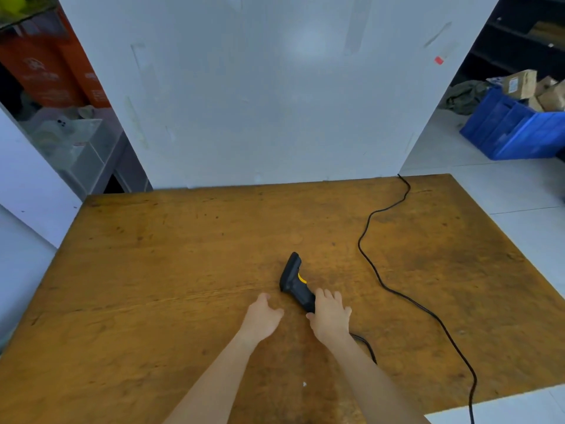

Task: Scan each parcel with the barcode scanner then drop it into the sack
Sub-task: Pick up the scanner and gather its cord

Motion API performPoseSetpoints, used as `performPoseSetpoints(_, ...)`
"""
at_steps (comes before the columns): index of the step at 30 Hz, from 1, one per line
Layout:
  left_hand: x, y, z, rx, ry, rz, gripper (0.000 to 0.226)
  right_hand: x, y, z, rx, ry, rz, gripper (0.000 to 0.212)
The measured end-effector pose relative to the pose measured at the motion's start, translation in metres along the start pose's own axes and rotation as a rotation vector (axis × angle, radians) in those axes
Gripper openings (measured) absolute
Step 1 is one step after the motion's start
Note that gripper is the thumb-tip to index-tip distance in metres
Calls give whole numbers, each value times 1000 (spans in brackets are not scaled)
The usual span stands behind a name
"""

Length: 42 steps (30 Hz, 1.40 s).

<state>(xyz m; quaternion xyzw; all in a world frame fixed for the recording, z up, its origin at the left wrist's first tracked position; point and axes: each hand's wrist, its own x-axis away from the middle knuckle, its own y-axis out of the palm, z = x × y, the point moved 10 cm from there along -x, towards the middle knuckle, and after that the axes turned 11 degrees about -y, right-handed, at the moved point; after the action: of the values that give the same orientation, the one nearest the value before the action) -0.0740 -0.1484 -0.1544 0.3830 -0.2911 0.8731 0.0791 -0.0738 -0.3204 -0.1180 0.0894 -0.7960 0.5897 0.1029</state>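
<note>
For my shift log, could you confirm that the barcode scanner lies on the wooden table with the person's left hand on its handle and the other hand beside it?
Not quite: the head view shows the right hand on the handle of the barcode scanner, which does lie on the wooden table; the left hand is the one beside it.
</note>
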Motion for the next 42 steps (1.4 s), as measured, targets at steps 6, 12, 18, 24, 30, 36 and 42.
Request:
performPoseSetpoints(6, -16, 0, -1, 430, -68, -60, 78, 10, 5, -15, -131, -118, 49, 44)
performPoseSetpoints(12, -9, 24, 11, 562, -56, -176, 42, 38, 1, -9, -136, -110, 111, 42)
performPoseSetpoints(18, 7, 50, 45, 673, -2, -286, 45, 56, -19, 18, -100, -53, 194, 44)
performPoseSetpoints(24, 16, 76, 90, 693, 32, -304, 38, 55, -44, 64, -114, -40, 269, 49)
performPoseSetpoints(30, 5, 89, 146, 743, 41, -207, 44, 47, -61, 152, -183, 102, 255, 69)
performPoseSetpoints(36, -5, 89, 207, 809, 66, -73, 41, 27, -61, 236, -315, 102, 71, 39)
performPoseSetpoints(42, -6, 96, 236, 843, 59, 3, 40, -6, -77, 284, -430, 75, -87, 22)
